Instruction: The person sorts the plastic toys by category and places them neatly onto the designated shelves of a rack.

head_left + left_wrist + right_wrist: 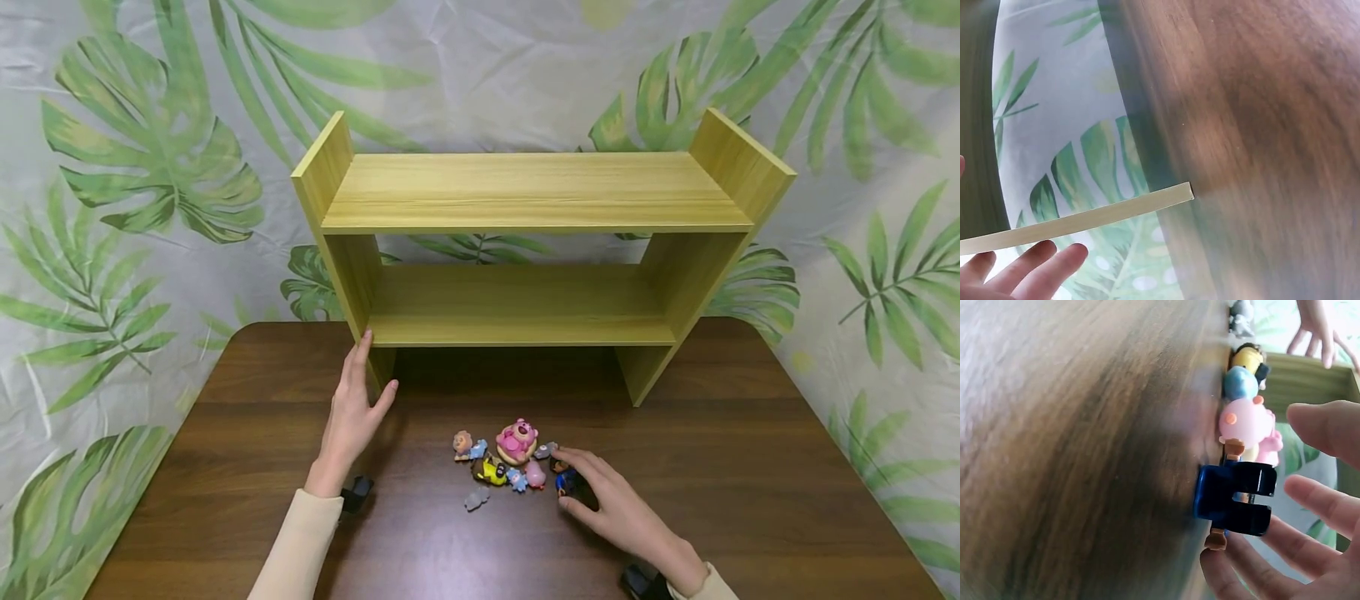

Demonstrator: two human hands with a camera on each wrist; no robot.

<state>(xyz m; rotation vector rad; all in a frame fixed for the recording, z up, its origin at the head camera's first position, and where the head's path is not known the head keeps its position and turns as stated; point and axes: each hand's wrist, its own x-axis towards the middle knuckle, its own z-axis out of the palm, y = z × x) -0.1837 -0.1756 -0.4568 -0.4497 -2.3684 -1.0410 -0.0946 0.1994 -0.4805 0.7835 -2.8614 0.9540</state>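
My left hand (352, 421) is at the left side panel of a two-tier wooden shelf (532, 190), fingers extended along the panel's outer face and thumb spread away. In the left wrist view, fingertips (1072, 253) lie right by the panel's edge. My right hand (618, 504) spreads around a small toy figure in blue and black (1215, 494), with its thumb held apart from it. One fingertip is right at the figure's brown hand. Beside it cluster a pink bear figure (517, 442), a pale pink round figure (535, 475) and a yellow-and-brown figure (492, 472).
More small figures lie in the cluster: a light-blue one (517, 479), an orange-brown one (463, 443) and a grey one (476, 499) nearer the front. The shelf stands at the back of a dark wooden table (757, 467), before a leaf-patterned cloth (517, 75).
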